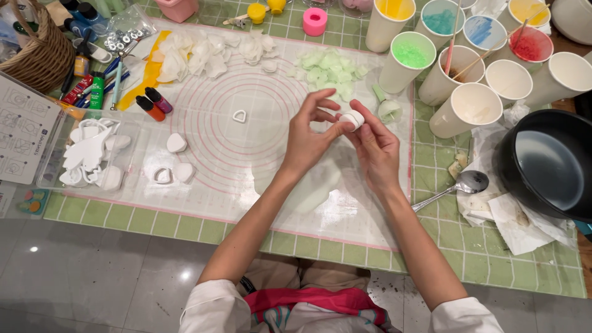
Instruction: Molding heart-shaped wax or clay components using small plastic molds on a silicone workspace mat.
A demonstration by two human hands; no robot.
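Observation:
My left hand (308, 139) and my right hand (375, 147) meet above a clear mat with pink circles (222, 132). Together they pinch a small white petal-like piece (354, 118) between thumbs and fingertips. A thin pale green sheet (308, 185) lies on the mat under my wrists. A small white heart-shaped cutter (239, 115) rests near the mat's middle. Piles of white petals (200, 54) and pale green petals (327, 69) lie at the mat's far side.
Several paper cups (468, 110) with coloured contents stand at the right, beside a black pot (546, 163) and a spoon (459, 185) on crumpled paper. A clear tray of white cutters (92, 154), markers (154, 103), and a wicker basket (40, 52) are at the left.

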